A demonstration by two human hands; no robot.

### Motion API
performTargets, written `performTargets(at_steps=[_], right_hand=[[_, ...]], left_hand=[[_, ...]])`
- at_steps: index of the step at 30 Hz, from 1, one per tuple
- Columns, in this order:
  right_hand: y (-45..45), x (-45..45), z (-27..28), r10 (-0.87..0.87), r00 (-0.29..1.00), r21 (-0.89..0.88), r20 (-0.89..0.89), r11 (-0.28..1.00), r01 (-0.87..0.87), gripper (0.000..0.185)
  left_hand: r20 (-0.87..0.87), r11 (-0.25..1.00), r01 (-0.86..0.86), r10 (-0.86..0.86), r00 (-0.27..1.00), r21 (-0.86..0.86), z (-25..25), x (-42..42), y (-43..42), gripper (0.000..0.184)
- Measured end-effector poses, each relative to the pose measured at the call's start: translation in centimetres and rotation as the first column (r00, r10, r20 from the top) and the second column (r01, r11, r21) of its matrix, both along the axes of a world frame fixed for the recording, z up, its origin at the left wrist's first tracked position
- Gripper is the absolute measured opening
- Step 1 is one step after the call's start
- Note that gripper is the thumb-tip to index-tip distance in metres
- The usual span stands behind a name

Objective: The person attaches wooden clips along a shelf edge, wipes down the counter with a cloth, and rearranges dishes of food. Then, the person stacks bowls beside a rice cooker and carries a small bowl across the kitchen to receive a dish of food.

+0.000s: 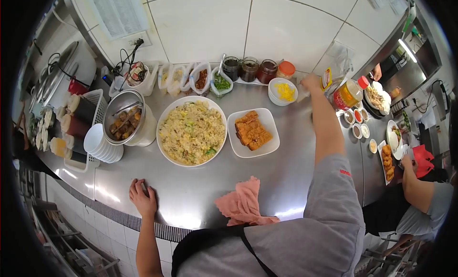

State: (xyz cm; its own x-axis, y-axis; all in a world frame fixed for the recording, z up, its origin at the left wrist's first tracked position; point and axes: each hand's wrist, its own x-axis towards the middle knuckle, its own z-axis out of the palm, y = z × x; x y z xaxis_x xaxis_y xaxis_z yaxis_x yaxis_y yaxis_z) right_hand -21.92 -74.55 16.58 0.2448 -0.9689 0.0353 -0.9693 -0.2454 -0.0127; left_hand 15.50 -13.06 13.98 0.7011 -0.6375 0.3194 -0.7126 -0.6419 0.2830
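My left hand (142,197) rests on the steel counter (181,196) near its front edge, fingers apart and holding nothing. At the back right, my right hand (312,84) reaches beside the white bowls with yellow pieces (283,92); its fingers and anything in them are too small to make out. A yellow-labelled packet (326,79) stands just right of that hand. Between my arms are a large round plate of fried rice (192,130) and a square white plate with browned fried pieces (253,131). A pink cloth (244,202) lies crumpled in front.
Jars (249,69) and bags of toppings (221,82) line the wall. At left are a metal pot with brown balls (126,122), stacked white bowls (102,143) and a bottle basket (98,112). A co-worker (420,196) stands right, near plated food and a bottle (349,94).
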Motion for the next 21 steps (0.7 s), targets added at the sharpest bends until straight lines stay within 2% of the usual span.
performTargets(at_steps=[1,2,4,5,8,10,11,13,14,16,21], right_hand=[[0.5,-0.2,1.3,-0.032,0.997,-0.055,0.073,0.998,0.036,0.035],[1.2,-0.2,2.7,-0.038,0.997,-0.055,0.067,0.998,0.042,0.035],[2.7,0.1,5.8,-0.095,0.973,0.000,0.212,0.995,0.098,0.030],[3.0,0.1,7.1,-0.091,0.973,-0.006,0.210,0.995,0.095,0.030],[4.7,0.9,11.4,-0.041,0.977,-0.070,0.211,0.996,0.057,0.029],[6.7,1.9,14.3,0.103,0.942,-0.055,0.320,0.994,-0.090,0.027],[7.2,2.6,14.7,0.117,0.941,-0.061,0.318,0.993,-0.103,0.027],[8.1,3.9,15.4,0.288,0.844,-0.129,0.452,0.958,-0.257,0.024],[9.0,4.9,15.7,0.295,0.843,-0.136,0.450,0.955,-0.262,0.024],[11.4,7.9,15.7,0.246,0.824,0.039,0.510,0.951,-0.308,0.022],[13.9,14.0,10.9,0.362,0.790,0.045,0.494,0.897,-0.439,0.016]], left_hand=[[0.009,1.000,0.002,-0.002,1.000,0.002,-0.1,0.1,0.1,0.031],[0.016,1.000,0.003,-0.003,1.000,0.002,-0.2,0.1,0.1,0.031],[0.006,1.000,0.008,-0.008,1.000,-0.002,-0.3,0.1,0.2,0.031],[0.006,1.000,0.005,-0.005,1.000,-0.004,-0.3,0.2,0.2,0.031],[0.004,1.000,0.000,0.000,1.000,-0.013,-0.3,0.2,0.4,0.032],[-0.004,1.000,-0.013,0.013,1.000,-0.017,-0.1,0.1,0.4,0.032],[-0.009,1.000,-0.008,0.008,1.000,-0.018,0.0,0.1,0.4,0.032],[-0.014,1.000,-0.017,0.016,1.000,-0.027,0.0,0.2,0.5,0.032],[-0.017,1.000,-0.014,0.013,1.000,-0.027,0.0,0.1,0.5,0.032],[-0.017,0.999,-0.012,0.011,1.000,-0.037,0.0,0.1,0.5,0.032],[-0.011,0.998,-0.012,0.012,1.000,-0.057,0.0,0.2,0.6,0.031]])
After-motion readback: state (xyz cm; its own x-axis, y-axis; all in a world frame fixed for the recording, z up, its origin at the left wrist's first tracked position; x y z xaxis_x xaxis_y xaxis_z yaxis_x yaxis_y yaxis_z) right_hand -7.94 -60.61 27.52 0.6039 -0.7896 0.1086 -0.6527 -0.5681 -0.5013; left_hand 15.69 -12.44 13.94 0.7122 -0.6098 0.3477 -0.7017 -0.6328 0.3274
